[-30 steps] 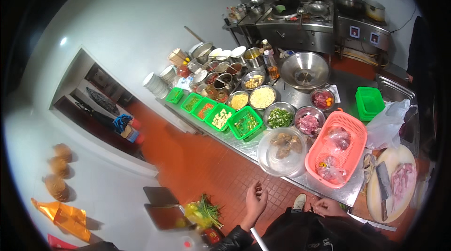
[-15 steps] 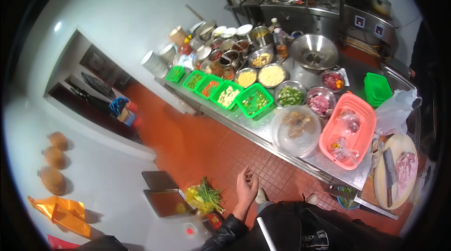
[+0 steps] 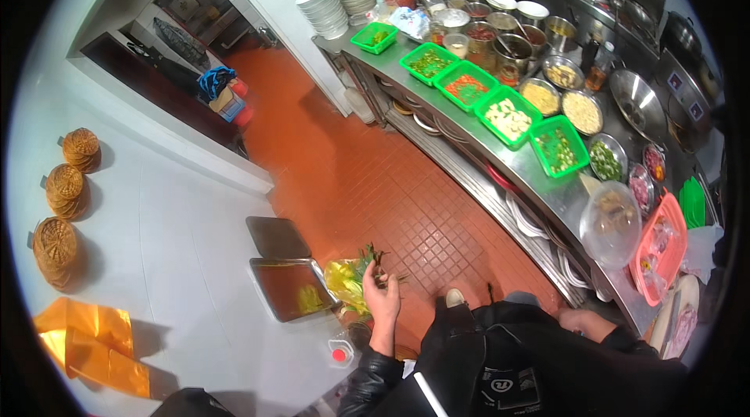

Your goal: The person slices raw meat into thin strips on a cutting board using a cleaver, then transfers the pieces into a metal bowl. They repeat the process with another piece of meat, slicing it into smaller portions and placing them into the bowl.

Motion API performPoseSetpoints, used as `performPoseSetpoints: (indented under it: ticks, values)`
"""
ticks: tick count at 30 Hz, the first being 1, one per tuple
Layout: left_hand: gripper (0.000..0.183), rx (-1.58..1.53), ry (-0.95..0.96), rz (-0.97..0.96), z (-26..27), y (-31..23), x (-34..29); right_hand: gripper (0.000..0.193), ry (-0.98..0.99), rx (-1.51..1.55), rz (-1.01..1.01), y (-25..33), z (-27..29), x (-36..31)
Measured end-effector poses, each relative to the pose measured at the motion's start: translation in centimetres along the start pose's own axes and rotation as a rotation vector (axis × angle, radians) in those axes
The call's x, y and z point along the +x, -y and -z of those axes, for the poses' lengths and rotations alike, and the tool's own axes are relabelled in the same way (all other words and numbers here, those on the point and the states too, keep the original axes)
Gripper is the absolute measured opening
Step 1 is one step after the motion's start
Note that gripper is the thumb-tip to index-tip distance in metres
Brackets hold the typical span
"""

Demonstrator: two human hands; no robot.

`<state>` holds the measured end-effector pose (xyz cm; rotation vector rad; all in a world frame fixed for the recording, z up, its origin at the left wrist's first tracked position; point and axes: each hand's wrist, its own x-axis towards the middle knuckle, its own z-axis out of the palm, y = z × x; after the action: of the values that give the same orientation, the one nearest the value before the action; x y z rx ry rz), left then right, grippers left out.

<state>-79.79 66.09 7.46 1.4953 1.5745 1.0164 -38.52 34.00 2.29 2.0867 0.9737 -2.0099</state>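
My left hand (image 3: 383, 296) hangs over the tiled floor, fingers loosely curled and apart, with nothing visible in it. Behind it in this view are leafy greens (image 3: 364, 261) in a yellow plastic bag (image 3: 341, 280); I cannot tell whether the hand touches them. Beside the bag, a rectangular metal tray (image 3: 273, 280) leans by the wall. My right hand (image 3: 576, 320) is low at my right side, near the worktable edge, its fingers mostly hidden. A clear plastic bottle with a red cap (image 3: 339, 354) stands below the bag.
A long steel worktable (image 3: 539, 175) curves along the right. It bears green baskets (image 3: 559, 149) of cut vegetables, several bowls, a plastic-covered bowl (image 3: 612, 224) and a pink basket (image 3: 648, 280). Plates sit on the shelf beneath. A doorway opens at upper left; woven baskets (image 3: 56, 249) hang at left.
The view has swung left, so the worktable now lies farther right. My left hand has come in front of the greens, and my right hand has come into view.
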Motion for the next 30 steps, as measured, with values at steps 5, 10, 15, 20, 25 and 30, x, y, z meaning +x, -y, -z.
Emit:
performPoseSetpoints:
  ticks: [5,10,15,20,25,30]
  values:
    - [0.062,-0.147,-0.062,0.200,2.5,3.4,4.5,0.041,0.018,-0.143,0.143,10.7,5.2,3.5]
    - [0.062,-0.209,-0.067,0.262,1.0,7.8,11.2,0.038,0.164,0.090,0.323,16.1,10.8,11.8]
    - [0.061,-0.221,-0.114,0.319,-1.0,9.6,22.0,0.038,-0.148,-0.169,0.236,23.3,16.9,28.1]
    - [0.061,-0.287,-0.094,0.395,-5.1,9.2,33.0,0.035,-0.279,0.678,-0.039,37.0,21.8,42.5]
    - [0.055,-0.367,-0.047,0.406,-10.9,13.1,40.3,0.038,-0.195,0.876,0.029,48.8,26.1,53.4]
    - [0.055,-0.419,0.077,0.528,-17.8,20.6,45.0,0.041,-0.408,1.237,-0.062,53.8,31.0,64.8]
